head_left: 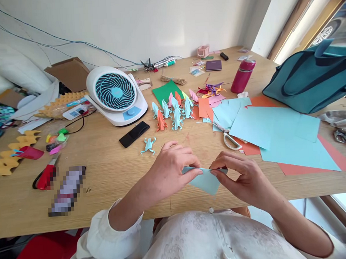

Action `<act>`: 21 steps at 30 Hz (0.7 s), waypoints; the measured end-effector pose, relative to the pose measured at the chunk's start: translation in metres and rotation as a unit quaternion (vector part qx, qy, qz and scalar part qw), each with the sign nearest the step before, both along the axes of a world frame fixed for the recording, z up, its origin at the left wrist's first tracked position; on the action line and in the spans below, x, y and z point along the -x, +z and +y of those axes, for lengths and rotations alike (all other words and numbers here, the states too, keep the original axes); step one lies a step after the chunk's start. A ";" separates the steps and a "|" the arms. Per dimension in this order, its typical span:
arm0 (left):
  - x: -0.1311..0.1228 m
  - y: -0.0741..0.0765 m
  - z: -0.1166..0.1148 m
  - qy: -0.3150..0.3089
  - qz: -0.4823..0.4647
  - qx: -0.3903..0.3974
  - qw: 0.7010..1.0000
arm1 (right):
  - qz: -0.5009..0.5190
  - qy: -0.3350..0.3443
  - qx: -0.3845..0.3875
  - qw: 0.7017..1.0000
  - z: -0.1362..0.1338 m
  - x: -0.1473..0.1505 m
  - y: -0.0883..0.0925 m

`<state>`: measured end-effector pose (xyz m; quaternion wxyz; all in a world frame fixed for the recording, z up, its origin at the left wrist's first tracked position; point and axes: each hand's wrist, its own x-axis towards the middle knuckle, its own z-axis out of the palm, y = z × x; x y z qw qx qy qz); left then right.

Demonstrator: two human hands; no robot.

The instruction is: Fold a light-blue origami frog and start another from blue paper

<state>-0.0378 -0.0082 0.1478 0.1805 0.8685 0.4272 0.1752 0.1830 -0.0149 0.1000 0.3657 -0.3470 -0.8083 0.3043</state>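
Observation:
Between my two hands is a small piece of light blue paper (208, 183), folded into a triangle with its point toward me. My left hand (175, 164) pinches the left part of its upper edge between thumb and fingers. At the right part of that edge, my right hand (241, 176) pinches it the same way. Ahead of my left hand lies a light blue paper frog (148, 145). Beyond it stands a group of folded paper frogs (176, 115) in blue, orange, pink and green. White-handled scissors (231, 140) lie past my right hand.
Blue paper sheets (279, 122) and orange sheets spread on the right, before a teal bag (309, 80). A magenta bottle (242, 77) stands behind them. On the left are a white fan (115, 92), a black phone-like slab (134, 134) and red-handled scissors (47, 174).

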 end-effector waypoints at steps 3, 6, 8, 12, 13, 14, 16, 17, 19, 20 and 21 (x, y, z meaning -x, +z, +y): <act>-0.003 -0.004 0.003 0.007 -0.010 0.006 1.000 | -0.010 -0.010 -0.044 0.999 0.004 0.004 -0.003; -0.005 -0.006 0.004 0.013 -0.020 0.009 1.000 | -0.010 -0.020 -0.068 0.997 0.008 0.007 -0.006; -0.004 -0.006 0.006 0.024 -0.028 0.010 0.999 | -0.005 -0.024 -0.067 0.997 0.009 0.007 -0.007; -0.001 -0.004 0.008 0.036 -0.054 0.020 0.998 | 0.004 -0.029 -0.065 0.997 0.010 0.006 -0.008; -0.001 -0.004 0.008 0.038 -0.060 0.024 0.997 | 0.004 -0.029 -0.066 0.997 0.010 0.006 -0.008; -0.001 -0.005 0.009 0.042 -0.066 0.027 0.997 | 0.005 -0.029 -0.067 0.997 0.011 0.006 -0.008; -0.001 -0.006 0.009 0.055 -0.072 0.032 0.995 | 0.008 -0.028 -0.066 0.997 0.011 0.005 -0.008; -0.001 -0.006 0.009 0.062 -0.073 0.033 0.995 | 0.009 -0.028 -0.066 0.997 0.011 0.005 -0.008; -0.001 -0.008 0.010 0.073 -0.077 0.036 0.994 | 0.008 -0.027 -0.069 0.997 0.011 0.004 -0.008; -0.001 -0.008 0.010 0.075 -0.080 0.037 0.993 | 0.007 -0.027 -0.071 0.997 0.011 0.003 -0.009; 0.000 -0.009 0.010 0.077 -0.084 0.038 0.993 | 0.006 -0.028 -0.075 0.997 0.011 0.003 -0.009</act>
